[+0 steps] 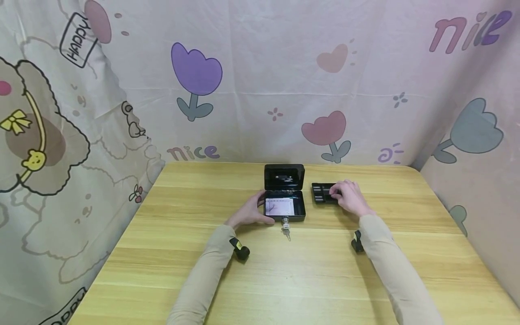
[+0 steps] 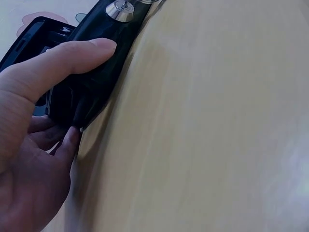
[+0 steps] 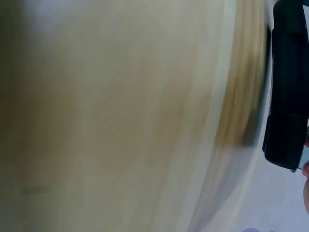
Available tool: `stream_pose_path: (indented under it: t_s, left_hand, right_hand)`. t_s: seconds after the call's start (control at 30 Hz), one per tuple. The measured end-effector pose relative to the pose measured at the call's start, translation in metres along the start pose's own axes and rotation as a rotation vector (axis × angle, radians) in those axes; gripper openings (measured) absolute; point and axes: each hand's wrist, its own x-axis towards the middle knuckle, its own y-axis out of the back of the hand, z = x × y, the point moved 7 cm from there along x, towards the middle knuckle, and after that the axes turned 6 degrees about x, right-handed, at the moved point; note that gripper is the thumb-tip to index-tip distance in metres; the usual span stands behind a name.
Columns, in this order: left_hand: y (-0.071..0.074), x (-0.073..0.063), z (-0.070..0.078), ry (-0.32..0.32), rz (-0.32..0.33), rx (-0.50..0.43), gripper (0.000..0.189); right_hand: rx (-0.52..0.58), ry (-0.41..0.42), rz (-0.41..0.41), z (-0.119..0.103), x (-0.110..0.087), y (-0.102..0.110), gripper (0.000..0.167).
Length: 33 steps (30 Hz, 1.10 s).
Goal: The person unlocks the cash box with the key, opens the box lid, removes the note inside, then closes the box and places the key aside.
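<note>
A small black cash box (image 1: 300,211) stands with its lid raised, and a picture card (image 1: 279,206) lies inside. My left hand (image 1: 253,211) grips its left end, thumb against the front wall and fingers round the side. In the left wrist view that thumb presses the box's dark front (image 2: 89,79) near the silver lock (image 2: 119,10). A key (image 1: 286,231) hangs from the lock. To the right, my right hand (image 1: 350,196) pinches a black compartment tray (image 1: 318,194). The tray's side (image 3: 289,92) fills the right edge of the right wrist view, with only fingertips showing beside it.
Both things are at the back half of a wooden table (image 1: 292,280). Behind it hangs a printed curtain (image 1: 252,67), close to the table's far edge. A small black camera (image 1: 240,250) is strapped to the left wrist, another (image 1: 357,243) to the right.
</note>
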Motion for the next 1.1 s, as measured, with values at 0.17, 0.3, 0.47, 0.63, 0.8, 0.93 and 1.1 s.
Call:
stream_pose_path:
  t_s: [0.17,0.3,0.47,0.63,0.8,0.93,1.1]
  left_hand:
    - [0.0027,-0.0012,-0.0025,0.002,-0.012,-0.029,0.118]
    - [0.0034,-0.001,-0.0044,-0.005,-0.024,-0.035,0.118]
    - [0.0037,-0.0013,-0.0056,-0.015,-0.021,-0.034,0.119]
    - [0.0038,-0.0015,-0.0064,-0.019,-0.018,-0.033,0.119]
    - [0.0044,-0.002,-0.0061,-0.013,-0.017,-0.033,0.119]
    - [0.0047,-0.0032,-0.0055,-0.008,-0.021,-0.048,0.118]
    - [0.0042,-0.0039,-0.0072,-0.001,-0.024,-0.044,0.12]
  right_hand:
    - [-0.025,-0.014,-0.024,0.003,0.0015,-0.0014,0.007]
    - [-0.028,-0.024,-0.025,0.004,0.0026,-0.0012,0.008]
    - [0.009,-0.064,-0.011,0.0066,0.003,-0.0007,0.008]
    - [0.075,-0.104,0.016,0.0101,0.0009,-0.0009,0.009]
    - [0.131,-0.106,0.062,0.0105,-0.0014,0.0005,0.011]
    - [0.147,-0.096,0.099,0.0075,-0.003,0.0028,0.01]
    - [0.17,-0.098,0.133,0.001,-0.0048,0.0046,0.01]
